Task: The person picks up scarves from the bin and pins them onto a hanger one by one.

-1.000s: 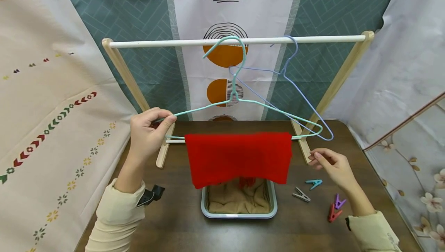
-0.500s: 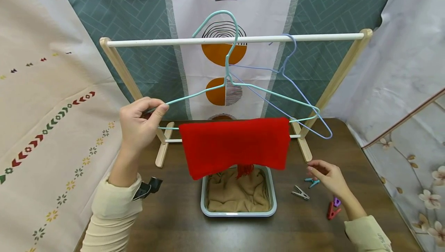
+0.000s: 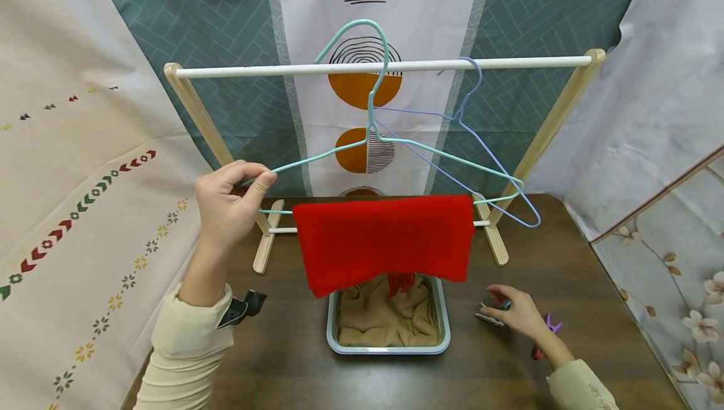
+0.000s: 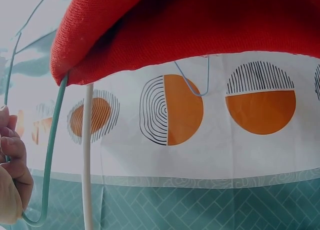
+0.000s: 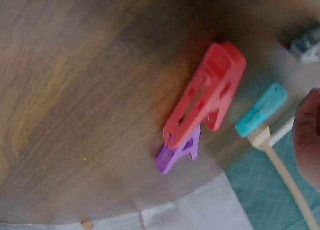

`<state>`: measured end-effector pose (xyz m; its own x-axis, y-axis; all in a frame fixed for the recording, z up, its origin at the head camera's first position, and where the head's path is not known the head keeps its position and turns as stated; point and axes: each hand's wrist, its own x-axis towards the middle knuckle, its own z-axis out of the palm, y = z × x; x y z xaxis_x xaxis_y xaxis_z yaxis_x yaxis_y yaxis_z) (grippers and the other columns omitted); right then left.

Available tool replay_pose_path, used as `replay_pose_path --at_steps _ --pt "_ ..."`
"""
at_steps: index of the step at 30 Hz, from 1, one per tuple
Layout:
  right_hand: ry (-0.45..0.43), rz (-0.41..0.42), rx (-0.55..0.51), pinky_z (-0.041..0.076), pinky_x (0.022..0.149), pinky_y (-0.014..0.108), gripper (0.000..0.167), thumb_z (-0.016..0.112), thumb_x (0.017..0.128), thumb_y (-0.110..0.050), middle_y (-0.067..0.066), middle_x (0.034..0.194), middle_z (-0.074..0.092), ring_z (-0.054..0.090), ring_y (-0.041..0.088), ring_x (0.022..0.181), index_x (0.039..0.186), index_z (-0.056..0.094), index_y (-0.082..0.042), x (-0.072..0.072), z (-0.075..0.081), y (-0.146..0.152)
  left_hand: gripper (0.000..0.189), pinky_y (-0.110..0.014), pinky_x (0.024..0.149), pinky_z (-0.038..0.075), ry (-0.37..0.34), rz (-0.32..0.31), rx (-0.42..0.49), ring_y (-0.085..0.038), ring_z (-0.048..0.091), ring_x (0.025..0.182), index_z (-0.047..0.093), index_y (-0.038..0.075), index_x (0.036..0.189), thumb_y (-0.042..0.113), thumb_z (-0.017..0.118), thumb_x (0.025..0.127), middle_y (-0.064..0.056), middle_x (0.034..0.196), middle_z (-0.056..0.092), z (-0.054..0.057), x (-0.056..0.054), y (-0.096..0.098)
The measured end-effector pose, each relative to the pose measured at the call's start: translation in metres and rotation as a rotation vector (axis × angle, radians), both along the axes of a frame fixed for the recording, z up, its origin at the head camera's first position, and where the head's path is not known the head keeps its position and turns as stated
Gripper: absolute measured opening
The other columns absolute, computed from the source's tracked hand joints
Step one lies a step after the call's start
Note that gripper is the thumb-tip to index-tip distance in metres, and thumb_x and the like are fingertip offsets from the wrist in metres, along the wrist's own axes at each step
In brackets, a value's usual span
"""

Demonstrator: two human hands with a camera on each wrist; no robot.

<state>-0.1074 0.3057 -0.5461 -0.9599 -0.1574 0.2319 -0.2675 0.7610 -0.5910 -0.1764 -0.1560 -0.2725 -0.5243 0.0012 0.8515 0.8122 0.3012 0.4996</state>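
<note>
My left hand point(image 3: 229, 205) pinches the left arm of a mint-green clothes hanger point(image 3: 317, 156), keeping it raised. A folded red knit scarf point(image 3: 384, 243) with a fringe drapes over the hanger's bottom bar; its underside shows in the left wrist view. Low on the right, my right hand point(image 3: 517, 312) is over a grey clothespin point(image 3: 489, 321), fingers bent and apart. A gap separates the hand point(image 5: 307, 140) from the grey clothespin point(image 5: 306, 45) in the right wrist view. Beside it lies a teal clothespin point(image 5: 261, 109), mostly hidden by the hand in the head view.
A wooden rack with a white rail point(image 3: 271, 71) stands behind, bearing a blue hanger point(image 3: 492, 152) at its right. A grey-rimmed tray point(image 3: 390, 350) holds brown cloth point(image 3: 390, 319). Red point(image 5: 205, 97) and purple point(image 5: 180, 147) clothespins lie near my right wrist.
The mint-green hanger and scarf have risen and shifted slightly left in my left hand. My right hand has come down and left from beside the rack's foot to the grey clothespin.
</note>
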Motion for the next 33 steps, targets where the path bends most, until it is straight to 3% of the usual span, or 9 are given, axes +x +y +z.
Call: replay_pose_path --at_steps 5,11,15,25,33 --pt "-0.009 0.019 0.109 0.047 0.067 0.04 0.049 0.082 0.062 -0.024 0.007 0.085 0.063 0.059 0.025 0.078 0.097 0.064 0.004 0.002 -0.016 -0.005 0.009 -0.015 0.044 0.027 -0.009 -0.006 0.001 -0.007 0.033 0.046 0.065 -0.008 0.068 -0.017 0.068 0.068 0.003 0.059 0.053 -0.001 0.001 0.002" --pt "-0.04 0.011 0.133 0.045 0.071 0.044 0.05 0.082 0.06 -0.028 0.008 0.087 0.062 0.058 0.026 0.082 0.095 0.064 0.002 0.004 -0.025 -0.009 0.007 -0.015 0.044 0.029 -0.005 0.01 -0.019 -0.007 0.034 0.046 0.065 -0.008 0.068 -0.014 0.068 0.07 0.003 0.06 0.055 -0.002 0.001 0.002" --pt "-0.047 -0.008 0.143 0.044 0.068 0.039 0.049 0.083 0.059 -0.028 0.004 0.086 0.061 0.055 0.022 0.079 0.095 0.064 0.0 0.005 -0.028 -0.01 0.006 -0.015 0.044 0.03 -0.003 0.021 -0.03 -0.006 0.034 0.047 0.064 -0.009 0.068 -0.014 0.067 0.07 0.001 0.06 0.056 -0.003 0.0 0.001" --pt "-0.047 -0.03 0.136 0.045 0.066 0.04 0.029 0.079 0.064 -0.011 0.005 0.08 0.06 0.057 0.023 0.075 0.087 0.065 -0.001 0.004 -0.028 -0.014 0.01 -0.015 0.045 0.031 -0.02 0.014 -0.029 -0.004 0.038 0.049 0.065 -0.007 0.067 -0.016 0.067 0.069 0.002 0.061 0.057 -0.007 0.0 0.003" --pt "0.053 -0.058 0.03 0.045 0.056 0.03 0.029 0.079 0.064 -0.008 0.005 0.079 0.063 0.055 0.013 0.067 0.089 0.065 0.0 0.006 -0.018 -0.017 0.012 -0.014 0.045 0.031 -0.038 0.027 -0.026 -0.004 0.039 0.05 0.065 -0.005 0.066 -0.017 0.067 0.069 0.004 0.061 0.056 -0.012 0.0 0.005"
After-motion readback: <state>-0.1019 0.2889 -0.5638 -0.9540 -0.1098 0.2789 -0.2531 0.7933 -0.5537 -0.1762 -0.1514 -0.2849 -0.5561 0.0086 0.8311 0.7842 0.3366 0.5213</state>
